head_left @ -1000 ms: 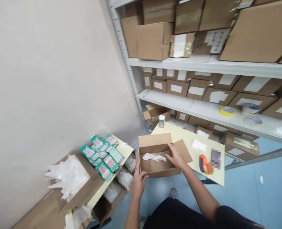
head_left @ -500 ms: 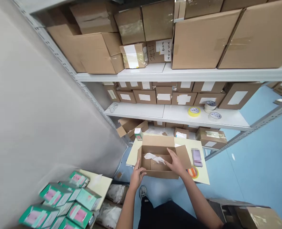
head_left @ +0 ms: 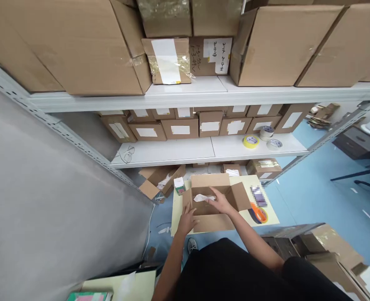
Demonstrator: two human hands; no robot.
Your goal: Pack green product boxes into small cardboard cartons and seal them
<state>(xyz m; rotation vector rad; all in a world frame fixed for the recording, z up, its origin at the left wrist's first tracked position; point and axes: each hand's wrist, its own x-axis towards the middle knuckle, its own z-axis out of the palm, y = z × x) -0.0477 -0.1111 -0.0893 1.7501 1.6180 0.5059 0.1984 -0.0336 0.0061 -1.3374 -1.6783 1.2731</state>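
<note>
An open cardboard box (head_left: 213,223) stands on the pale yellow tabletop, its flaps folded outward. Crumpled white paper (head_left: 200,197) lies inside. My left hand (head_left: 186,219) rests at the box's near left corner, fingers stretched over the edge and flap. Reaching in from the right, my right hand (head_left: 220,202) has its thumb and fingers apart at the right end of the paper. Whether it touches the paper is unclear.
A small green-and-white box (head_left: 179,186) stands left of the carton. To the right lie an orange-handled tape dispenser (head_left: 258,213) and a blurred purple item (head_left: 259,196). Shelves (head_left: 172,154) with cartons and tape rolls (head_left: 250,141) rise behind. More cartons (head_left: 335,246) stand at the lower right.
The near flap now lies folded out toward me. My left hand has shifted from the box's left side to its near left corner. My right hand is closer to the paper. The view has shifted.
</note>
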